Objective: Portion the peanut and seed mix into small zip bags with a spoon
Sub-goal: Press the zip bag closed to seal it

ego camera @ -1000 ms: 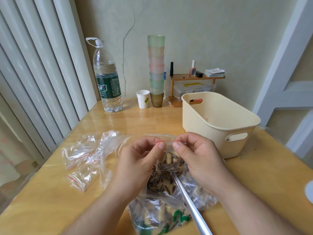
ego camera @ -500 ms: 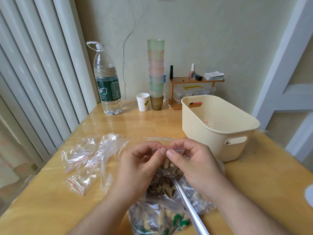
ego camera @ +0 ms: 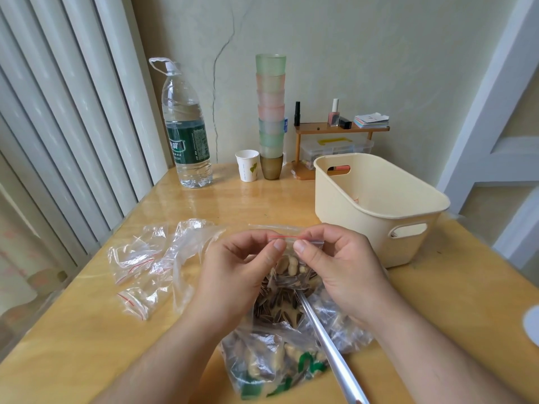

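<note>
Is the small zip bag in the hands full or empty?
Partly filled: peanuts show inside the small zip bag, below the red zip strip both hands pinch.

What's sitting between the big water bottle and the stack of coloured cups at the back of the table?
In the head view, a small white paper cup stands between the water bottle and the stack of cups, close beside the stack's brown bottom cup.
</note>
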A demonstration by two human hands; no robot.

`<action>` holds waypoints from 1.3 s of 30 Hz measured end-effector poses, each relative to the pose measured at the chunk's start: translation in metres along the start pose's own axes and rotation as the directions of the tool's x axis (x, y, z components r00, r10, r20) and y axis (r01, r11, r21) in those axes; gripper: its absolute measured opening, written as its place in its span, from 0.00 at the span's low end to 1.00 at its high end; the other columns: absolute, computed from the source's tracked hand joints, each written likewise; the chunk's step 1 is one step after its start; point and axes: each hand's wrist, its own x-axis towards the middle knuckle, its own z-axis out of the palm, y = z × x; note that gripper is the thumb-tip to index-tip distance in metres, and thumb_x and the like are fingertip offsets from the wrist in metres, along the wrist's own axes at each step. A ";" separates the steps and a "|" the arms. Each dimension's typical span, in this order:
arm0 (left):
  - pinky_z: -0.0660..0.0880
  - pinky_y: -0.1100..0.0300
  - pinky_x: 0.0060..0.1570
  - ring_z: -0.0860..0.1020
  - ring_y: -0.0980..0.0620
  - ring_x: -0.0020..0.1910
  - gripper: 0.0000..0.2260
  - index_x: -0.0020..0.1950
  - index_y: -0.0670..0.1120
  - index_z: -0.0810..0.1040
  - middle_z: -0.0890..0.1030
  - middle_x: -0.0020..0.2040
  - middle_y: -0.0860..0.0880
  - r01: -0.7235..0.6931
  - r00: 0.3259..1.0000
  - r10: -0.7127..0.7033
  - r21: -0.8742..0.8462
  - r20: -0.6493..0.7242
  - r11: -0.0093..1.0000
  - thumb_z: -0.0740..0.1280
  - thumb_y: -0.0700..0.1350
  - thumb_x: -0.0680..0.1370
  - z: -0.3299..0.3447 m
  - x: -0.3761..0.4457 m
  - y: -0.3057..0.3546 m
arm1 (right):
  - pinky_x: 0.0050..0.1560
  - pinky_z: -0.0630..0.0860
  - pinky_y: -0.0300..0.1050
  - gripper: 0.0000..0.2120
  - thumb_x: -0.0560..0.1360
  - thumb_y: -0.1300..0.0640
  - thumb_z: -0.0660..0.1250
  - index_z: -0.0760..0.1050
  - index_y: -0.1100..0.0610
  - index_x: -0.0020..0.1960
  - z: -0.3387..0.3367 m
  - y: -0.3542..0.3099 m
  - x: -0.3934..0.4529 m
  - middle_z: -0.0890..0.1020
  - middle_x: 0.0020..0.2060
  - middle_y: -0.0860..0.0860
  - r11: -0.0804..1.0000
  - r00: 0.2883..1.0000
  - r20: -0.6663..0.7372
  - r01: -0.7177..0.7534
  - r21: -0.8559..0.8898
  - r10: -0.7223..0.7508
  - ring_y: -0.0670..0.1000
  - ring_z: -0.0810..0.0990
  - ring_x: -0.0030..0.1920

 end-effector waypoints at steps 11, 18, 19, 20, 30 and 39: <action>0.81 0.51 0.49 0.85 0.50 0.42 0.05 0.47 0.50 0.89 0.88 0.42 0.45 0.024 1.000 -0.024 0.017 0.009 1.000 0.75 0.49 0.74 -0.004 0.002 -0.002 | 0.48 0.79 0.50 0.03 0.69 0.51 0.76 0.84 0.49 0.40 -0.002 -0.003 0.001 0.83 0.36 0.48 1.000 1.000 -0.016 -0.001 0.024 0.001 0.46 0.81 0.40; 0.80 0.62 0.46 0.84 0.53 0.41 0.06 0.44 0.44 0.88 0.87 0.40 0.44 -0.003 1.000 0.003 -0.044 -0.008 0.999 0.72 0.43 0.77 -0.002 0.002 0.002 | 0.43 0.80 0.43 0.08 0.67 0.50 0.78 0.86 0.52 0.44 -0.005 -0.007 0.000 0.87 0.39 0.53 0.985 0.993 -0.005 -0.119 0.128 0.121 0.47 0.83 0.39; 0.80 0.62 0.46 0.83 0.52 0.40 0.06 0.44 0.42 0.87 0.86 0.40 0.44 0.001 1.000 -0.003 -0.059 -0.022 0.998 0.72 0.43 0.77 -0.002 0.003 0.002 | 0.43 0.79 0.43 0.07 0.68 0.51 0.77 0.87 0.52 0.44 -0.005 -0.006 0.000 0.87 0.39 0.52 0.984 0.992 -0.003 -0.126 0.125 0.127 0.46 0.83 0.39; 0.80 0.61 0.47 0.83 0.51 0.41 0.07 0.45 0.39 0.86 0.86 0.40 0.42 0.005 1.000 -0.007 -0.069 -0.029 0.998 0.72 0.43 0.77 -0.004 0.004 0.002 | 0.44 0.79 0.44 0.05 0.69 0.51 0.77 0.87 0.51 0.44 -0.005 -0.008 0.001 0.87 0.40 0.52 0.984 0.991 -0.005 -0.129 0.120 0.130 0.47 0.83 0.40; 0.80 0.55 0.51 0.82 0.49 0.42 0.10 0.49 0.43 0.87 0.86 0.42 0.43 0.097 0.995 -0.094 -0.124 0.025 0.987 0.69 0.48 0.79 -0.001 0.004 0.000 | 0.49 0.78 0.56 0.10 0.77 0.62 0.74 0.84 0.51 0.39 -0.006 -0.007 0.002 0.82 0.34 0.51 0.995 0.998 -0.053 -0.031 0.098 0.037 0.50 0.79 0.39; 0.81 0.49 0.53 0.82 0.46 0.41 0.07 0.45 0.42 0.86 0.85 0.40 0.41 0.031 0.999 -0.028 -0.128 0.028 0.991 0.74 0.46 0.75 -0.004 0.004 0.001 | 0.53 0.83 0.57 0.09 0.69 0.51 0.76 0.88 0.53 0.47 -0.008 -0.014 -0.001 0.87 0.44 0.60 0.982 0.999 0.002 -0.038 0.183 0.038 0.57 0.86 0.47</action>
